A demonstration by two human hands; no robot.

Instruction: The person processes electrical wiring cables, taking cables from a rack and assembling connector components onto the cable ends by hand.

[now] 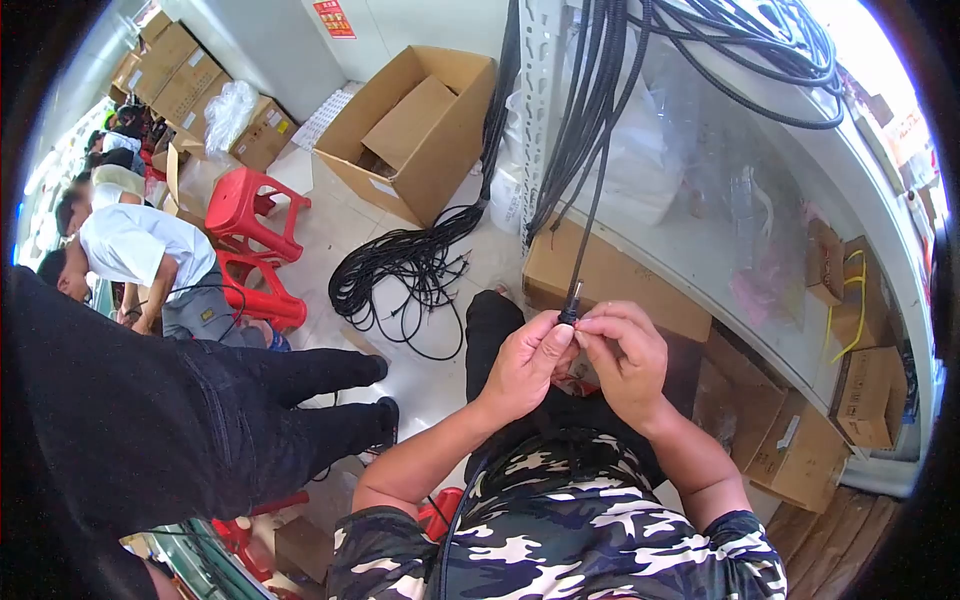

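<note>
A black cable [594, 205] runs down from the shelf edge to its connector end [571, 304], which has a shiny metal tip, just above my two hands. My left hand [528, 368] is closed, thumb and fingers pinching the cable right below that end. Close beside it, my right hand [632, 362] has its thumb and forefinger pressed together near the same spot. Whatever sits between those fingertips is too small to make out. Other black cables [590, 110] hang in a bundle over the shelf edge.
A coil of black cables [760, 50] lies on the shelf [700, 190]. More cables [400, 275] are heaped on the floor near an open cardboard box [440, 165]. Red stools [238, 212] and seated people are left; a person in black [130, 400] stands close on my left.
</note>
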